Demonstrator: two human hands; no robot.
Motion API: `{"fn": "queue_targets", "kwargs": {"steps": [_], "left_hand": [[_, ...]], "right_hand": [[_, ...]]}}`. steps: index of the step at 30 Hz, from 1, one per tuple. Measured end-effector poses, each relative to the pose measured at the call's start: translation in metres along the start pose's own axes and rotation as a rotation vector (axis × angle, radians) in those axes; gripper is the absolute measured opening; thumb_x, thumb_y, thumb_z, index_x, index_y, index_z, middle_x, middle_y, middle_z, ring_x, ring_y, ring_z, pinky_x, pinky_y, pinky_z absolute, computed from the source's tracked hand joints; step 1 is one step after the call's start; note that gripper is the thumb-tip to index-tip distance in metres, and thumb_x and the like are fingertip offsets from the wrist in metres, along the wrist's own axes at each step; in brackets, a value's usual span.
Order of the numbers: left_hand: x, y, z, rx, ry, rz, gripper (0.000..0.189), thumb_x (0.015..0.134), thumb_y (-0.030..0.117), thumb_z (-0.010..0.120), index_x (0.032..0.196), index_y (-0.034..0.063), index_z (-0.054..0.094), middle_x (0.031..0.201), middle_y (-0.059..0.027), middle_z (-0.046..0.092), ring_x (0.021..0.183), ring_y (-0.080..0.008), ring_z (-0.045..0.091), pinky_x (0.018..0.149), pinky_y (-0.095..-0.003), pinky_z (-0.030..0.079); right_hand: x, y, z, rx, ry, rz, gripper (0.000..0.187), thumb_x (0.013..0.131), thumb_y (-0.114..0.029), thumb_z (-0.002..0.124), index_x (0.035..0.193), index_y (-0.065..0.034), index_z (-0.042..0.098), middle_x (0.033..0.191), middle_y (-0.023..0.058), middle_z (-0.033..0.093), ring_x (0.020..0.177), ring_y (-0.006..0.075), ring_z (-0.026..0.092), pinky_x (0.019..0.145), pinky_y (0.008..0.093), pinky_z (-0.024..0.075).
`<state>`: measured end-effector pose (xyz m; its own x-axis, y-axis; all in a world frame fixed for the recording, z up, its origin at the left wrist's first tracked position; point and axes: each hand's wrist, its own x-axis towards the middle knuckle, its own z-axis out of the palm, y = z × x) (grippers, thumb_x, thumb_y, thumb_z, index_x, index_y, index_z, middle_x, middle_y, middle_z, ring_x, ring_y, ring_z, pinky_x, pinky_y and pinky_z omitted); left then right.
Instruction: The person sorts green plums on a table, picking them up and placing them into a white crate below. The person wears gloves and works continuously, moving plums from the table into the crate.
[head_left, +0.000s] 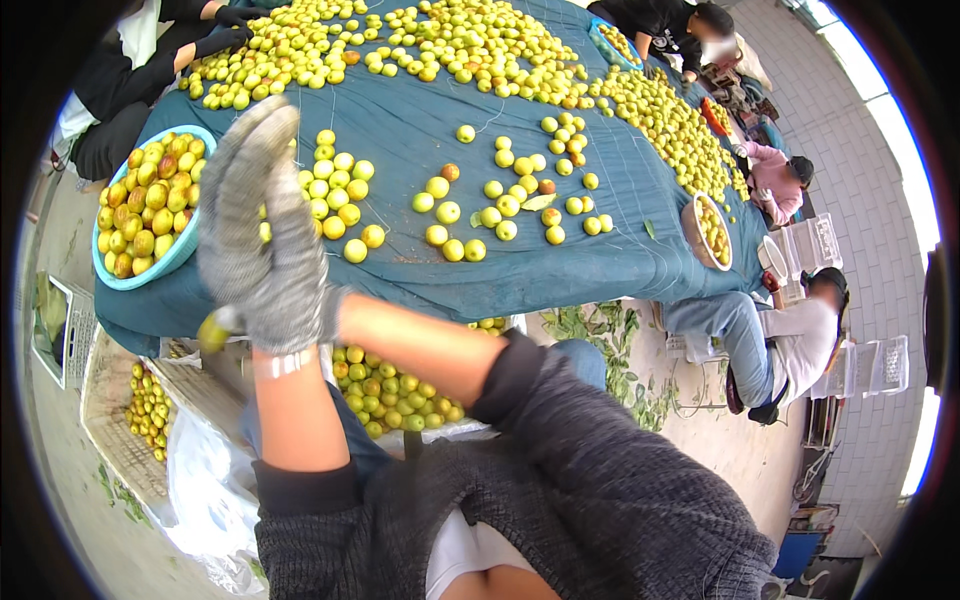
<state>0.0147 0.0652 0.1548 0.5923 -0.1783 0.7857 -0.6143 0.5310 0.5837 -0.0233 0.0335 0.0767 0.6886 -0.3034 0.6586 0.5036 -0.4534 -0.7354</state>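
Observation:
My left hand (236, 240) and my right hand (298, 240), in grey knit gloves, overlap above the near left edge of a cloth-covered table (420, 289). Their fingers point away from me, blurred by motion. A blurred yellow-green fruit (214, 334) appears beside the thumb at the gloves' lower left; whether it is gripped or loose is unclear. The gloves partly cover a cluster of jujube-like fruits (337, 196). Left of them, a light-blue basket (101, 259) holds brown-blotched fruits. More loose fruits (507, 205) lie scattered to the right.
Large fruit heaps (480, 37) cover the table's far side. Below the near edge stand a crate of fruits (390, 401) and a crate with plastic film (120, 427). Co-workers sit around the table, one (795, 337) at right. Leaves (622, 367) litter the floor.

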Motion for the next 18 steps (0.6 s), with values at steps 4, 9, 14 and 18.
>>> {"fn": "queue_targets", "kwargs": {"steps": [4,9,14,18], "left_hand": [[0.006,0.001,-0.033,0.089,0.079,-0.105,0.024,0.097,0.005,0.050,0.118,-0.0018,0.061,0.117,-0.0125,0.064,0.100,-0.0204,0.064,0.088,-0.0321,0.053],[0.011,-0.029,-0.060,0.040,0.143,-0.273,0.026,0.099,0.009,0.047,0.118,-0.0023,0.060,0.117,-0.0113,0.064,0.096,-0.0187,0.065,0.082,-0.0289,0.053],[0.019,-0.055,-0.059,-0.121,0.330,-0.578,0.025,0.097,0.009,0.049,0.115,-0.0031,0.060,0.112,-0.0122,0.064,0.093,-0.0204,0.066,0.078,-0.0268,0.054],[0.017,-0.064,-0.066,-0.279,0.464,-0.680,0.024,0.093,0.009,0.052,0.112,-0.0016,0.061,0.112,-0.0116,0.064,0.095,-0.0212,0.065,0.078,-0.0252,0.054]], "right_hand": [[0.009,0.023,0.011,-0.311,-0.213,0.217,0.034,0.083,-0.015,0.061,0.116,-0.0056,0.060,0.120,0.0162,0.059,0.110,0.0335,0.056,0.095,0.0382,0.0454],[-0.038,0.033,-0.131,-1.083,0.116,0.557,0.024,0.084,-0.010,0.059,0.108,-0.0107,0.063,0.105,0.0165,0.063,0.101,0.0357,0.060,0.089,0.0422,0.0487],[-0.078,0.049,-0.191,-1.037,-0.260,1.095,0.031,0.088,-0.030,0.064,0.111,-0.0100,0.062,0.107,0.0157,0.066,0.103,0.0334,0.062,0.090,0.0400,0.0479],[-0.068,0.051,-0.206,-0.962,-0.064,1.173,0.027,0.087,-0.026,0.063,0.110,-0.0130,0.061,0.112,0.0140,0.062,0.104,0.0324,0.061,0.088,0.0407,0.0498]]}}
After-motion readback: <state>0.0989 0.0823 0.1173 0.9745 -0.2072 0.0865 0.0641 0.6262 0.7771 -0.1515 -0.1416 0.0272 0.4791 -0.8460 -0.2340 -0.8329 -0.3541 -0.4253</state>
